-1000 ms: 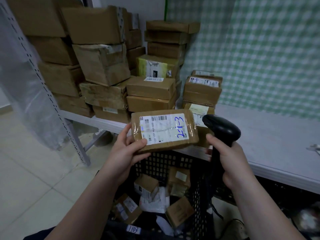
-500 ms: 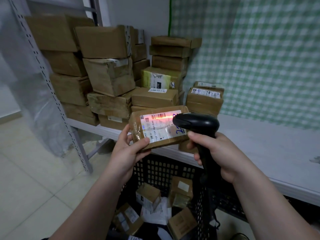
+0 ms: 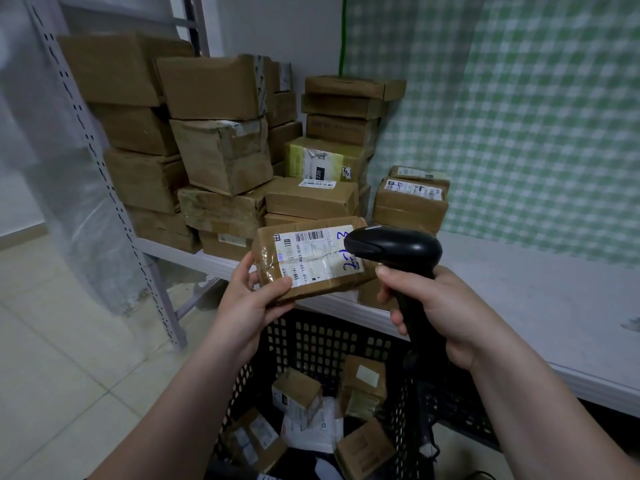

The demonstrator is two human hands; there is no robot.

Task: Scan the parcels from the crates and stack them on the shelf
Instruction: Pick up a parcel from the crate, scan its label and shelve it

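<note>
Left hand [image 3: 252, 299] grips the parcel [image 3: 311, 261] by its left end. The thumb lies curled over the label's near corner, and the other fingers wrap round the end and back. The parcel is held above the crate [image 3: 322, 341], label facing up and toward the camera, just in front of the shelf [image 3: 519, 289] edge.

Right hand [image 3: 446, 306] is closed round the scanner [image 3: 391, 247] handle, forefinger at the front near the trigger. The scanner head covers the parcel's right end. No beam is visible on the label.

Handling (judgement): a flat carton under clear tape.
- Probably light, since one hand carries it from one end.
- Stiff enough to stack.
- The tape looks glossy and likely slick, so a grip across the short sides with the thumb on top seems safest.
- The corners look slightly crushed, so avoid squeezing them.

Edges and room:
- The shelf lip runs just past both sets of fingertips.
- Beyond the left fingers the stack [image 3: 214, 150] is tall and uneven, with one carton tilted.
- A low pile [image 3: 408, 206] sits beyond the scanner.
- To the right of the right fingers, white board shows along to the checked cloth [image 3: 519, 116]. This is the likeliest open placement zone.
- The post [image 3: 104, 188] stands well left of the left hand.
</note>
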